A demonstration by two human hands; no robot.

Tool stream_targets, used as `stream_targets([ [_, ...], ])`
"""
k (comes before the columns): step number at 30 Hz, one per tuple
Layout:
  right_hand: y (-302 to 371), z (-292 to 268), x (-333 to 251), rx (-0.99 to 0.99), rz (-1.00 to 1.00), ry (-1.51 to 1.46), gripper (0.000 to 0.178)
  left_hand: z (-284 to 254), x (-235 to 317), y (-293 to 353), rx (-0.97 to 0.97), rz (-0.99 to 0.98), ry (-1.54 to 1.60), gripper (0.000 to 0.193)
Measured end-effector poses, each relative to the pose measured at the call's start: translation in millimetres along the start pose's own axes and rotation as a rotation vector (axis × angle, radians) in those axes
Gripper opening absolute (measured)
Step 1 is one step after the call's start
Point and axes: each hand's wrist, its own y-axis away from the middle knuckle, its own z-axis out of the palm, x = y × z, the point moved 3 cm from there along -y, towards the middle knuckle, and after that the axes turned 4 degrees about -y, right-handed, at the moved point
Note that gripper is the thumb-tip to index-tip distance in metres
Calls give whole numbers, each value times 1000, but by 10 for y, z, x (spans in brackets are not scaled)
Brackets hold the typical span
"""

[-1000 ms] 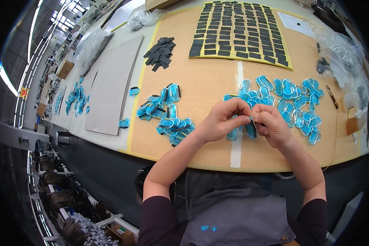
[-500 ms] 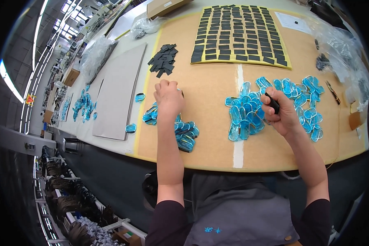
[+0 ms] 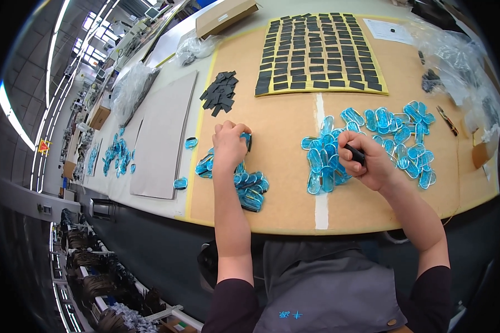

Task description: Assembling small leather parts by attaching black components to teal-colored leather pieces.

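Observation:
My left hand is closed at the top of the left pile of blue oval pieces. Its fingers pinch a blue piece with a black edge, partly hidden by the hand. My right hand, also closed, grips a short black object like a tool handle; its far end is hidden in the fist. That hand hovers over the larger spread of clear-blue oval loops. Beyond my left hand lies a heap of black rectangular patches.
A yellow-edged board carries rows of black patches at the back. Pliers-like snips lie at the right, near clear plastic bags. Grey flat board rests at the left, beside more blue pieces. An open carton stands far back.
My right hand has moved left over the blue loops with the black object in it. My left hand stays by its pile, its blue piece now showing more. The whole view has shifted slightly.

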Motion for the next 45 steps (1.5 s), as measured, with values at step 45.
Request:
stream_targets([
  [45, 88, 175, 49, -2, -167, 743, 13, -30, 1423, 585, -173, 601, 1225, 28],
])
